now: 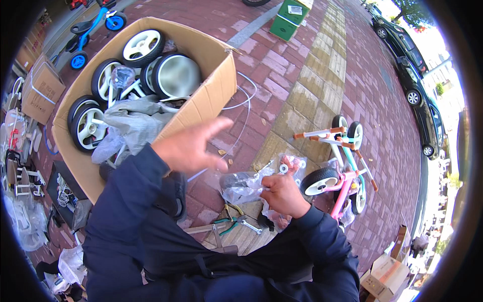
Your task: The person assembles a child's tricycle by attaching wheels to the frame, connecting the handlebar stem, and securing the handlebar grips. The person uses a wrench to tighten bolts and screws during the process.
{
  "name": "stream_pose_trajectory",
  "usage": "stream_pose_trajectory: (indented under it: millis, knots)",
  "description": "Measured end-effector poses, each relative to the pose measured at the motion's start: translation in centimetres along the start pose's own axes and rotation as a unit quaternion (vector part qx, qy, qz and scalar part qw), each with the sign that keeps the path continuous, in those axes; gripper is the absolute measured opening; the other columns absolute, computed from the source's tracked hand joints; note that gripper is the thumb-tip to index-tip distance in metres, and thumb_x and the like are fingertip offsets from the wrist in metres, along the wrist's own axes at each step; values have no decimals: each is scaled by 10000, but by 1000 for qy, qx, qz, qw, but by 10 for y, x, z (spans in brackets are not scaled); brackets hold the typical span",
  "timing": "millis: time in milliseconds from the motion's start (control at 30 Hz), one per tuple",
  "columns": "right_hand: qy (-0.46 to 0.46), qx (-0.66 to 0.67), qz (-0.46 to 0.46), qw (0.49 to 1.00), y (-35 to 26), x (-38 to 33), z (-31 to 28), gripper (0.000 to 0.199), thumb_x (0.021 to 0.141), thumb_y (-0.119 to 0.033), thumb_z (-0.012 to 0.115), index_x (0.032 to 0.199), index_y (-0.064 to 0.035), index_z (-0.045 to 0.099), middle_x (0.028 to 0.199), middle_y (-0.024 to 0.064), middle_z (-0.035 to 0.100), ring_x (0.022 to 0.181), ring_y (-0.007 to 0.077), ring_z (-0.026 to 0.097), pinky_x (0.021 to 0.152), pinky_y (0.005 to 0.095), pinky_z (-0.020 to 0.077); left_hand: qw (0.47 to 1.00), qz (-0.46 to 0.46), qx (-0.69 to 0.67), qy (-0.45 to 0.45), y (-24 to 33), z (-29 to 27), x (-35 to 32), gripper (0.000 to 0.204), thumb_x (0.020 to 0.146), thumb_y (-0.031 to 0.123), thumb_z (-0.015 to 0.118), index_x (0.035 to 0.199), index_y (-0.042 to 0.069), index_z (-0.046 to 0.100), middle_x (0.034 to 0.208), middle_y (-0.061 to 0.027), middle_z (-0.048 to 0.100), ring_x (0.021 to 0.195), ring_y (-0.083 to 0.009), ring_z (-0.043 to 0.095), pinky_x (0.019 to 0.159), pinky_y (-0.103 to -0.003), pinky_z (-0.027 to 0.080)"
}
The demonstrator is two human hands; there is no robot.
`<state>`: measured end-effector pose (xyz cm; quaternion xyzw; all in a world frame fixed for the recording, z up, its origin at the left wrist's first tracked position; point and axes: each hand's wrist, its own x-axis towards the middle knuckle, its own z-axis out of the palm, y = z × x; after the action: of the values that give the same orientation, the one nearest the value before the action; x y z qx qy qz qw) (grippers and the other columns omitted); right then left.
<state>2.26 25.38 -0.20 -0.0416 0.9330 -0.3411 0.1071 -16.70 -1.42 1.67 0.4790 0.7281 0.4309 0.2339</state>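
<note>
My left hand (186,146) is open with its fingers spread, in front of the near side of a big cardboard box (214,93). Nothing is in it. Pinched in my right hand (285,195) is a clear plastic bag (240,190) with something dark inside. Just beyond that hand lies another clear bag with reddish and white small parts (292,163). Pliers (229,221) and a wrench (250,227) rest on the ground below the bag. To the right of my right hand are small bike frames, one pink (343,189) and one light blue (361,168), with white-rimmed wheels.
White-rimmed black wheels (143,46) and grey wrapping (138,121) fill the cardboard box. A blue tricycle (85,35) stands beyond it, and a green box (291,19) stands far ahead. Cartons (385,276) sit at the lower right; black cars (410,83) are parked far right.
</note>
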Motion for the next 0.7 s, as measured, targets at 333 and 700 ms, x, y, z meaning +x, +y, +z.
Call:
stream_pose_trajectory:
  millis: [333,700]
  knots:
    - [61,146,-130,979,-13,-3,14,146,780,-118,711,856,-7,656,814,205,650,792,408,650,694,448,518,994,70,72,-52,-26,176,24,770,724,415,808,1376,119,525,1410,-183,524,1358,-383,446,1090,-530,347]
    - [148,238,144,949,5,-14,-32,214,918,-202,715,1019,-14,722,880,73,711,810,147,650,760,324,519,947,-166,-180,206,-15,162,-2,117,880,81,721,937,15,643,858,-49,671,796,-133,631,700,-308,509]
